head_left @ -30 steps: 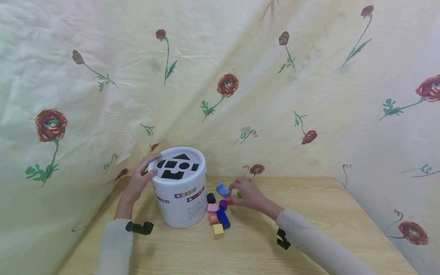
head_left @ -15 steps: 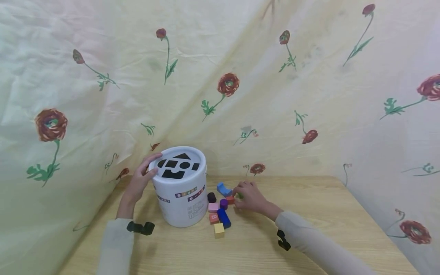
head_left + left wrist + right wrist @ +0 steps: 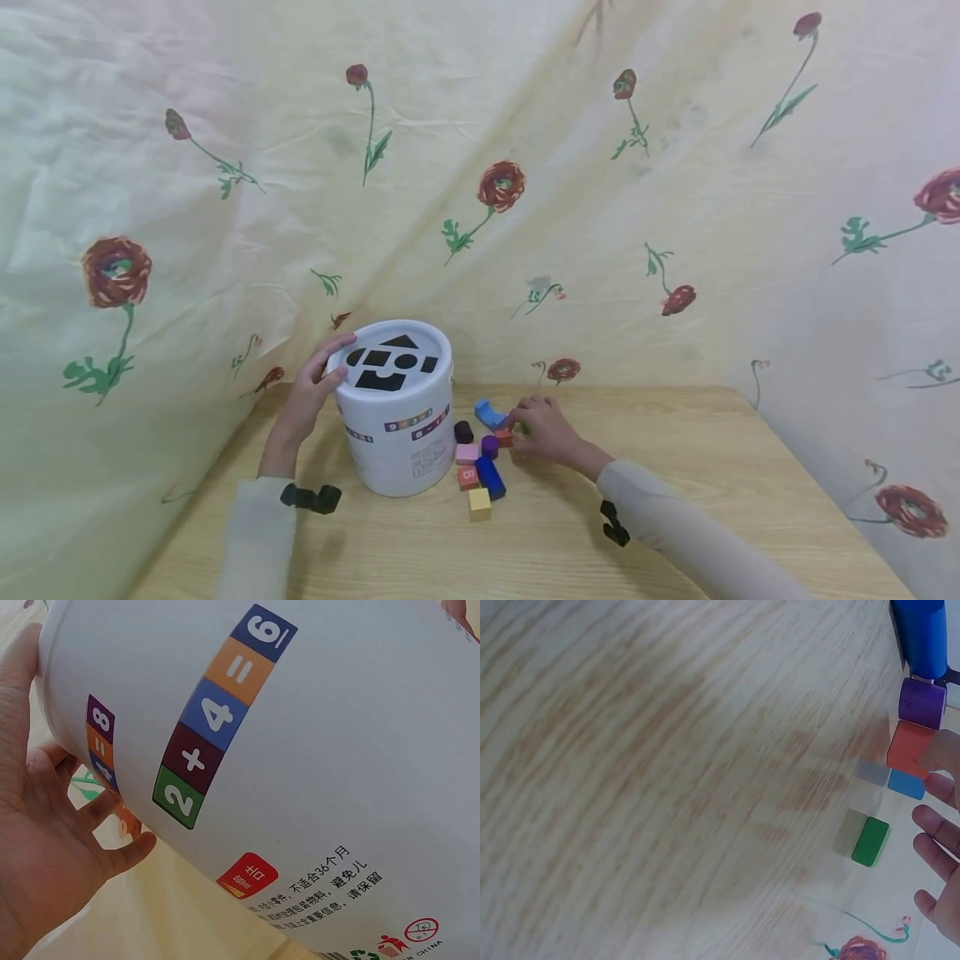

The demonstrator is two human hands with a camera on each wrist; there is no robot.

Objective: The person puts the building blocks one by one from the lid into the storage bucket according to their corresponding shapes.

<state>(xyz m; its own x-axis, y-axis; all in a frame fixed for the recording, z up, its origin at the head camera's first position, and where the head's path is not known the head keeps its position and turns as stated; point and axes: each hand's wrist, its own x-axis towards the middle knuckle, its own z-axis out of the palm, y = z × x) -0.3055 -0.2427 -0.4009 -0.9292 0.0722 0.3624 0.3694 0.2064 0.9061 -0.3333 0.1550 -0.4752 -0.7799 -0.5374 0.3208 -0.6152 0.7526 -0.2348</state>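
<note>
A white bucket (image 3: 401, 442) with shaped holes in its lid stands at left in the head view. My left hand (image 3: 303, 396) grips its upper left edge, thumb on the rim; the left wrist view shows the hand (image 3: 52, 840) against the printed bucket wall (image 3: 322, 750). Right of the bucket, my right hand (image 3: 551, 433) is low over the table. In the right wrist view its thumb touches or overlaps a red block (image 3: 909, 750), while the other fingers of the hand (image 3: 945, 847) are spread. Beside them lie a green block (image 3: 871, 841) and a partly hidden blue block (image 3: 907, 784).
Between bucket and right hand lie a light blue arch (image 3: 491, 414), a black piece (image 3: 463, 432), a purple cylinder (image 3: 490, 447), a pink block (image 3: 467, 454), a lettered red block (image 3: 468, 477), a dark blue piece (image 3: 491, 477) and a yellow block (image 3: 480, 504). Flowered cloth (image 3: 420, 208) hangs behind.
My right hand's fingertips have shifted slightly right, away from the light blue arch, and more of the red block beside the thumb shows. The left hand keeps its hold on the bucket.
</note>
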